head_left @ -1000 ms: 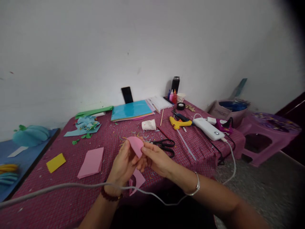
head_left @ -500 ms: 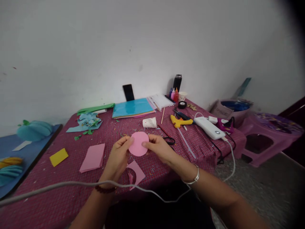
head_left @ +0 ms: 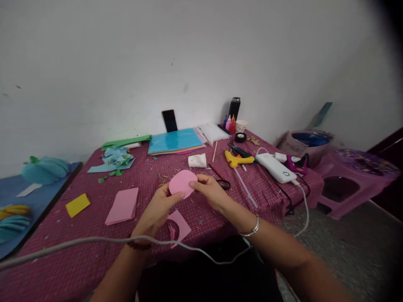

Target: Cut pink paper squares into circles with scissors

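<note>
A pink paper circle is held up above the table between both my hands. My left hand pinches its lower left edge and my right hand pinches its right edge. Below them on the red checked tablecloth lies the pink offcut with a curved cut-out. Black scissors lie just behind my right hand, partly hidden by it. A stack of pink paper squares rests to the left of my left hand.
A white paper cup lies on its side, with a yellow glue gun, a white power bank, blue sheets and bottles behind. A yellow piece lies left. A grey cable crosses in front. A pink stool stands right.
The pink circle was first seen tilted edge-on, then turned flat to face me, and has since been lifted slightly farther over the table. Both hands stay on it.
</note>
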Demonstrator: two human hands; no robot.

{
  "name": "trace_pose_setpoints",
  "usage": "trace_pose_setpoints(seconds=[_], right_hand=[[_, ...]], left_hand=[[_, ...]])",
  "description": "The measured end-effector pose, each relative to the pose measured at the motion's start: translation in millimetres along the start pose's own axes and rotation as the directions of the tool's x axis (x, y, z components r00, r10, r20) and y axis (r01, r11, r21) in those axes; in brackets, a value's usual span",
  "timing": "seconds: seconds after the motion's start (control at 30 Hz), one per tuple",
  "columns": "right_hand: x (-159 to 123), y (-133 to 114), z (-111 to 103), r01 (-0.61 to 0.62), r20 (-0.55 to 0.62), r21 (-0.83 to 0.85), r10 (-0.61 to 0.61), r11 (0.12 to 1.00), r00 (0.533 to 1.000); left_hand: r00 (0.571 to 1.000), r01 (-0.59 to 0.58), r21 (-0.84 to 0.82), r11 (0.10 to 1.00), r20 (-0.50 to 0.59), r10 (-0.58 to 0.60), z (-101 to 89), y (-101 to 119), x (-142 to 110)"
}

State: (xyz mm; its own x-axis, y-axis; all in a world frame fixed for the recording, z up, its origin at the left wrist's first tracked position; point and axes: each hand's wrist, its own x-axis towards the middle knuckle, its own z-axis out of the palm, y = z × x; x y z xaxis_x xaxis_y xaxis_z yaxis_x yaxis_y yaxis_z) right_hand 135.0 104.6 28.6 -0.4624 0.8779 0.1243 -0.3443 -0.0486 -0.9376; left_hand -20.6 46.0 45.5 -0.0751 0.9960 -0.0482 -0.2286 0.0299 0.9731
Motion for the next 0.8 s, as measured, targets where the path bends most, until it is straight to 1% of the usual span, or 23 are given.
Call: trace_pose_setpoints(seconds=[0.07,0.17,0.33,0.4,0.6,0.7,0.8], right_hand=[[-0.7,0.6,0.3,-0.008,-0.007,-0.011,0.008,1.0,1.0],[-1.9,1.9,0.1,-0.026,0.01,-0.04,0.026,0.999,1.0],[-1.1,5.8,-1.0,-0.076,0.088,-0.087,0.084,0.993,0.993],[1.4,6.4,-1.6,-0.088,0.116,-0.097,0.099,0.991,0.988],[16.2,0.2,-1.3,-0.056,0.138,-0.068,0.065,0.996,0.988],[25.9,-4.8,-0.8,-0.058,0.161,-0.118,0.077,0.991,0.984],[35.1,-8.3,-0.2,-0.052,0.203,-0.181,0.089,0.982,0.975]], left_hand=[[1.0,0.019,-0.045,0.999,-0.012,-0.02,1.4,-1.5,-0.5],[0.999,0.004,-0.112,0.994,-0.034,-0.008,0.4,-1.3,0.7],[0.997,-0.048,-0.2,0.979,-0.061,0.036,-3.6,-2.0,3.9],[0.997,-0.052,-0.199,0.979,-0.075,0.037,-4.1,-3.2,4.3],[0.995,-0.057,-0.165,0.985,-0.093,0.042,-4.0,-4.4,5.1],[0.995,-0.059,-0.156,0.986,-0.094,0.045,-7.6,-3.7,8.1],[0.991,-0.082,-0.098,0.992,-0.113,0.071,-12.9,-3.9,12.7]])
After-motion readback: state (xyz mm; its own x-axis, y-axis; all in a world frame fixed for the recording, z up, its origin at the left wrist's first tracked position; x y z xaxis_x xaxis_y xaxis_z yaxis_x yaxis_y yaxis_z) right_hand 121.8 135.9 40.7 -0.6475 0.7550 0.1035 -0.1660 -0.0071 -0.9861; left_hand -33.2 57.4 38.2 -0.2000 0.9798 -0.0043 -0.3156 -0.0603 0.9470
